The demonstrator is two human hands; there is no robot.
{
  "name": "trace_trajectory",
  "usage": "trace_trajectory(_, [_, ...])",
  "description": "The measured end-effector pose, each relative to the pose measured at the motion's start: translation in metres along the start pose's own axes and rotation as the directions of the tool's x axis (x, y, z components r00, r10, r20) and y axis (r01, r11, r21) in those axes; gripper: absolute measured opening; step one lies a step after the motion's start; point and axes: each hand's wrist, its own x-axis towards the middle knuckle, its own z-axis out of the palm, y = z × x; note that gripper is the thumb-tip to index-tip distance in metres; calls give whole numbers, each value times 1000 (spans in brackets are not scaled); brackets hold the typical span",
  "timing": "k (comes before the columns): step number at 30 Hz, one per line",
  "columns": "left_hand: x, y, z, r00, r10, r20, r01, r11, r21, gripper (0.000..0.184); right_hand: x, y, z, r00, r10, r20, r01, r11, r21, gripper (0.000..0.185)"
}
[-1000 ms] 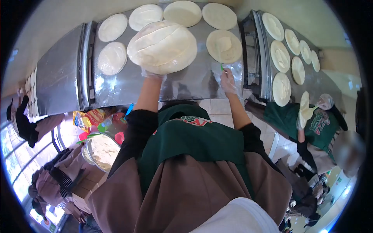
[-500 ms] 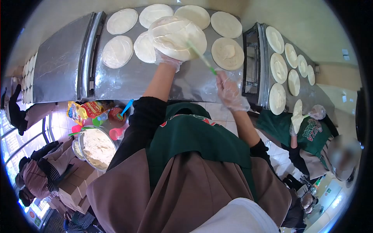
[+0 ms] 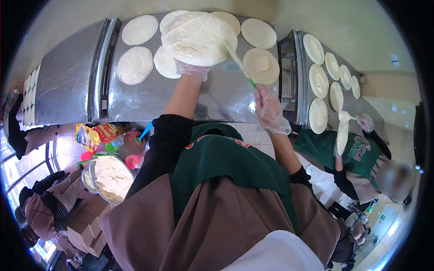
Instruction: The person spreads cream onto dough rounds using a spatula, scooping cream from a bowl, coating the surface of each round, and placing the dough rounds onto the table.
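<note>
In a clear plastic glove, my left hand supports a round flatbread from beneath, most of its fingers hidden under it. White cream covers the top of this bread in uneven swirls. A spatula with a pale blade and a green handle is gripped in my gloved right hand. Its blade tip meets the cream near the bread's right edge. Just right of the blade, a flatbread with a dollop of cream lies on the metal counter. A cream-coated flatbread lies to the left.
Below left stands a metal bowl of white cream, near colourful packets and a pink cup. At right, a co-worker in a green apron holds a flatbread and a spatula beside another counter bearing several flatbreads.
The held flatbread has shifted slightly left and its cream looks more spread out. My spatula stays at its right side. The co-worker's spatula has moved to the top of their flatbread.
</note>
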Motion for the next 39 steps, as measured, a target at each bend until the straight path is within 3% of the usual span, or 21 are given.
trace_trajectory(2, [8,-1,-4,1000,-6,-5,6,999,-31,61,-8,-11,4,999,-31,-21,31,1000,0,17])
trace_trajectory(4, [9,-2,-7,1000,-19,-5,19,998,-63,61,-12,-28,-2,989,-10,146,-2,997,81,20])
trace_trajectory(5, [7,4,-11,1000,-27,-5,27,996,-80,61,-12,-27,0,989,-126,73,109,973,201,22])
trace_trajectory(9, [13,4,-16,998,-58,-19,55,988,-144,61,1,-29,-21,995,-78,69,65,983,174,21])
trace_trajectory(11, [1,8,-21,997,-70,-27,64,982,-176,61,11,-28,-30,982,179,64,-186,976,115,21])
trace_trajectory(12, [-1,10,-23,997,-75,-30,68,979,-192,62,12,-25,-26,982,180,62,-186,976,114,21])
trace_trajectory(14, [-2,4,-22,996,-82,-38,72,972,-223,62,7,-17,-11,998,66,5,-66,998,3,20])
trace_trajectory(18, [9,-12,-17,994,-95,-60,74,957,-281,62,-20,-43,11,998,22,60,-19,999,-50,20])
trace_trajectory(20, [3,-12,-21,991,-112,-68,86,946,-312,62,-23,-55,10,982,-187,-28,188,955,228,17])
trace_trajectory(21, [0,-6,-10,991,-115,-67,89,945,-313,62,-21,-58,5,982,-184,-29,186,956,226,17])
trace_trajectory(23, [-4,7,13,997,-19,-72,12,995,-96,71,-16,-60,-5,999,2,37,-8,985,173,16])
trace_trajectory(24, [-6,12,17,997,-18,-70,11,995,-98,71,-15,-57,-8,999,1,35,-7,985,171,16])
trace_trajectory(26, [-9,20,21,985,-98,140,163,782,-602,71,-9,-48,-14,975,220,20,-221,969,107,15])
trace_trajectory(31, [-15,23,28,993,-79,90,111,892,-438,69,-29,-40,10,991,117,-71,-117,993,-2,17])
trace_trajectory(34, [-18,24,32,997,-50,53,63,954,-294,68,-35,-56,12,998,46,51,-51,993,103,17])
trace_trajectory(36, [-20,24,34,999,-34,32,39,981,-192,67,-29,-68,3,985,-98,139,59,964,260,19])
trace_trajectory(39, [-22,23,36,1000,-12,7,12,999,-43,66,-12,-73,-11,995,-13,98,-11,969,247,20])
